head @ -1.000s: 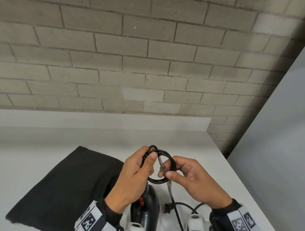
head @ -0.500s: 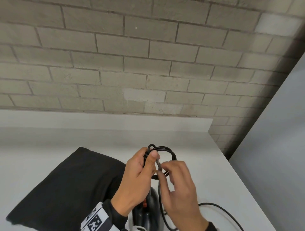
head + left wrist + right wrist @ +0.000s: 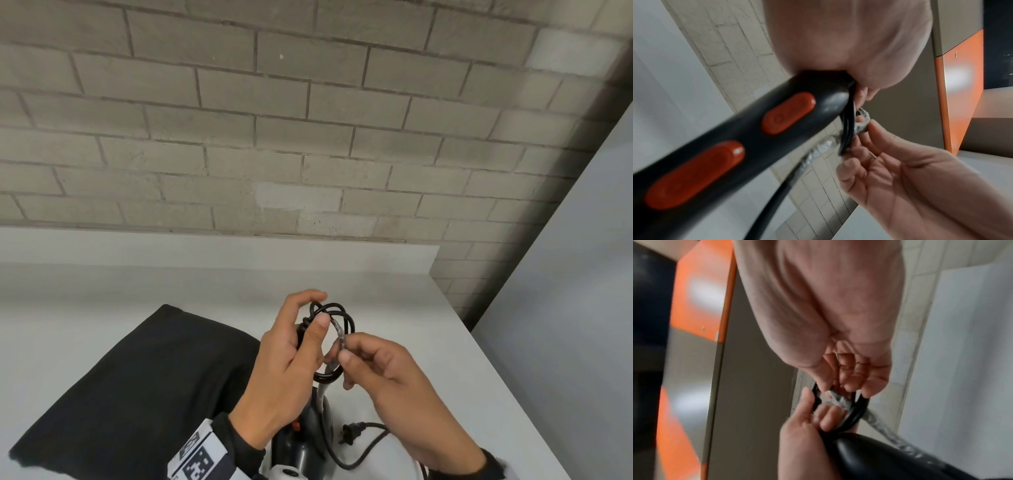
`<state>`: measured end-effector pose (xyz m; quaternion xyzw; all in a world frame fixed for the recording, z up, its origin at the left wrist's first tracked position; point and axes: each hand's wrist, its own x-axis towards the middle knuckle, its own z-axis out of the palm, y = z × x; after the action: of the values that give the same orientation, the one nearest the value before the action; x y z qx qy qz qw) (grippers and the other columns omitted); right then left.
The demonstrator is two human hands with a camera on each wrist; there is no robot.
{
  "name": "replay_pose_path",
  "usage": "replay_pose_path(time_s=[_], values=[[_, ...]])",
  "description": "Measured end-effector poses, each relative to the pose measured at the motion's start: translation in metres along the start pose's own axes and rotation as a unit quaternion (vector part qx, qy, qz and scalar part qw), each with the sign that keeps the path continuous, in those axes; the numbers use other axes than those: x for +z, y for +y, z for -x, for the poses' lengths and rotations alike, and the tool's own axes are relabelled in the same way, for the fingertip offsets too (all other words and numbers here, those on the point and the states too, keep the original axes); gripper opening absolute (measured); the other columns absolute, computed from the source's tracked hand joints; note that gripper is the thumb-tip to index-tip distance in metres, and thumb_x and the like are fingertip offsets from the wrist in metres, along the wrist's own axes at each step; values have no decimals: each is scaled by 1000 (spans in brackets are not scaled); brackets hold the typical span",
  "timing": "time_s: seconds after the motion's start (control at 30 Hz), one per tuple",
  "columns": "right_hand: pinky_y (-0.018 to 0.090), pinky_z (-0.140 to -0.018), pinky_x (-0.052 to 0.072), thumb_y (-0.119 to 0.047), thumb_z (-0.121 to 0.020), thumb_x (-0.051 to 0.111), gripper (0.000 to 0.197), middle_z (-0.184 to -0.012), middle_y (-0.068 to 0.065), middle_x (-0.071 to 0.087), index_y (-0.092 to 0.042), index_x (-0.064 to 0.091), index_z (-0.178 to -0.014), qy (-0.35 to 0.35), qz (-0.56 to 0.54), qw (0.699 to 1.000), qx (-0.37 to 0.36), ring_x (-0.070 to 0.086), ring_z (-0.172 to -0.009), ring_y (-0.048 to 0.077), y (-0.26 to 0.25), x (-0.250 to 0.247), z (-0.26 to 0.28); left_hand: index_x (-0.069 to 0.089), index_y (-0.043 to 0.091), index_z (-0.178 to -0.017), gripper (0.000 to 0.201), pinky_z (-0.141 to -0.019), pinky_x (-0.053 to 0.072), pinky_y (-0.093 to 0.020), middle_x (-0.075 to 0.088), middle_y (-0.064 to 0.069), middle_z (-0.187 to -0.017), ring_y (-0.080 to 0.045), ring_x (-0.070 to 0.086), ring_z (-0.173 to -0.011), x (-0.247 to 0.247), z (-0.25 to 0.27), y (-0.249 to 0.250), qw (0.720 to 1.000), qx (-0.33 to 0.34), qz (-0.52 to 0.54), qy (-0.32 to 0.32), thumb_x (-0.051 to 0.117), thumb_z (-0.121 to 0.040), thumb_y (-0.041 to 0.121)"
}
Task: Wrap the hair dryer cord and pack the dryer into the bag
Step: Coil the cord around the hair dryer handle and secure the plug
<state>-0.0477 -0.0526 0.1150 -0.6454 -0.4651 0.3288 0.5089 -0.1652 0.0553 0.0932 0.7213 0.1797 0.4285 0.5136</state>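
Note:
My left hand [image 3: 317, 308] holds the black hair dryer [image 3: 301, 452] up by the end of its handle and grips the coiled black cord [image 3: 350, 325] against it with thumb and fingers. The handle [image 3: 756, 138] has two orange buttons. My right hand [image 3: 345, 349] pinches a silvery wrapped stretch of cord [image 3: 339, 334] that passes through the coil. In the wrist views the coil [image 3: 857, 412] sits between both hands and the silvery stretch [image 3: 861, 128] lies across it. The plug [image 3: 351, 437] lies on the table under my right hand. The black bag [image 3: 137, 394] lies flat to the left.
The white table [image 3: 411, 308] ends at a brick wall [image 3: 308, 137] behind and a grey panel [image 3: 565, 308] beyond its right edge. An orange and grey cabinet [image 3: 962, 81] shows in the wrist views.
My right hand crossed over in front of the coil, then came back to the right, now pinching the silvery stretch higher up. The plug has shifted to the right on the table.

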Motion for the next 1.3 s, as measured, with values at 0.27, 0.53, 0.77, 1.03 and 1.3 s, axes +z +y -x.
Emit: replay_pose_path(time_s=[0.27, 0.53, 0.77, 1.03, 1.3], values=[[27, -69, 49, -16, -88, 68, 12, -94, 14, 73, -6, 75, -91, -4, -169, 984, 63, 54, -68, 18, -15, -15, 3, 51, 29, -98, 28, -47, 34, -36, 39, 10, -46, -9, 35, -43, -2, -2, -4, 1000, 5, -22, -6, 47, -91, 56], [20, -72, 51, -20, -88, 65, 13, -82, 8, 74, -12, 76, -84, 31, -85, 996, 21, 63, -71, 11, -40, -13, 16, 48, 33, -86, 25, -47, 35, -26, 44, 8, -53, -9, 38, -46, -4, -1, -1, 991, 60, -117, -23, 40, -96, 55], [31, -74, 58, -28, -84, 63, 23, -80, 19, 68, -6, 70, -82, 55, -221, 972, 55, 72, -80, 33, -40, -6, 15, 47, 43, -114, 26, -48, 38, -36, 45, 5, -51, -7, 39, -45, -5, 2, -2, 994, 50, -96, -15, 39, -94, 57], [26, -61, 57, -34, -82, 75, 34, -88, 12, 64, -3, 73, -96, 1, -491, 866, 98, 61, -61, 16, -32, -13, 10, 46, 36, -86, 24, -45, 32, -32, 39, 6, -49, -7, 34, -44, -4, 0, -2, 992, 62, -109, -18, 39, -95, 57], [25, -99, 47, -25, -62, 90, 60, -126, -1, 66, -27, 68, -118, 50, -135, 982, -126, 60, -121, 17, 26, 23, 20, 48, 31, -81, 29, -47, 41, -42, 42, -4, -53, -20, 40, -47, -6, -3, -2, 992, 58, -114, 13, 40, -97, 54]])
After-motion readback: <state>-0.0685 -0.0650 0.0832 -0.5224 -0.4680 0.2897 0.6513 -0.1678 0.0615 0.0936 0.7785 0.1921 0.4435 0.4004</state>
